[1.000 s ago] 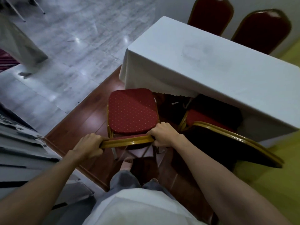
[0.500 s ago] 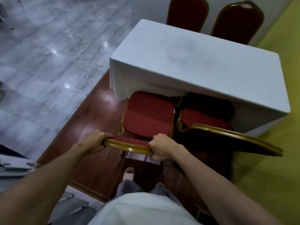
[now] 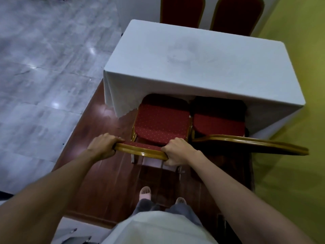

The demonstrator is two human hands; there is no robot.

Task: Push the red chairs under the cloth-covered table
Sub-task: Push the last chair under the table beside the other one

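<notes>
A red chair with a gold frame [image 3: 161, 123] stands at the near side of the white cloth-covered table [image 3: 198, 67], its dotted seat partly under the cloth's edge. My left hand [image 3: 103, 146] grips the left end of the chair's backrest top. My right hand [image 3: 177, 151] grips the right end. A second red chair [image 3: 219, 125] sits beside it on the right, its seat partly under the table and its gold backrest rim sticking out toward me. Two more red chairs [image 3: 211, 13] stand at the table's far side.
The table and chairs rest on a dark wooden strip [image 3: 109, 182]. Grey marble floor [image 3: 44, 76] spreads to the left and a yellow-green surface [image 3: 299, 173] lies to the right. My feet [image 3: 146, 192] stand on the wood behind the chair. A metal object [image 3: 77, 239] lies bottom left.
The chair in my hands has slid forward, so its seat now reaches under the cloth's edge. I have stepped closer to the table with it.
</notes>
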